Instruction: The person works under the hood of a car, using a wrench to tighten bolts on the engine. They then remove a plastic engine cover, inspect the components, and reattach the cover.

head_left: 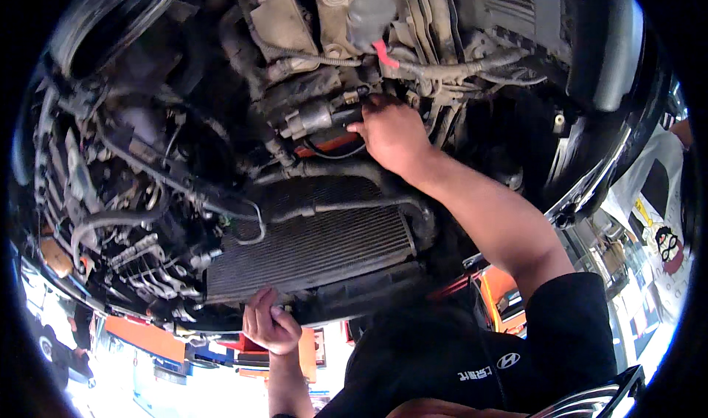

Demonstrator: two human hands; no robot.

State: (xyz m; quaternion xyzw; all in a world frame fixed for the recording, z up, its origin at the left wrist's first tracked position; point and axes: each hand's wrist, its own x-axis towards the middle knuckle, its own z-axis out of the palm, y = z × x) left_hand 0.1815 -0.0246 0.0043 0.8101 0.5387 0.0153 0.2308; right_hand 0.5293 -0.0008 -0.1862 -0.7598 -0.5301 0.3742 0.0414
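Above me is the underside of a car's engine bay. My right hand (394,136) reaches up beside a silvery cylindrical part (310,118), which looks like a motor. Its fingers are curled in among the parts around a connector, and their tips are partly hidden, so I cannot make out what they hold. Just under that hand runs a thin dark cable (335,154). My left hand (271,323) is at the front lower edge of the car, below the finned radiator (317,252). Its fingers are curled closed, and what is in them does not show.
A thick black hose (346,168) crosses between the radiator and the engine. Hoses and wiring crowd the left. A red-wrapped cable (384,55) hangs near the gearbox housing. A wheel arch liner (616,64) curves at right. Orange cabinets (144,337) stand below in the workshop.
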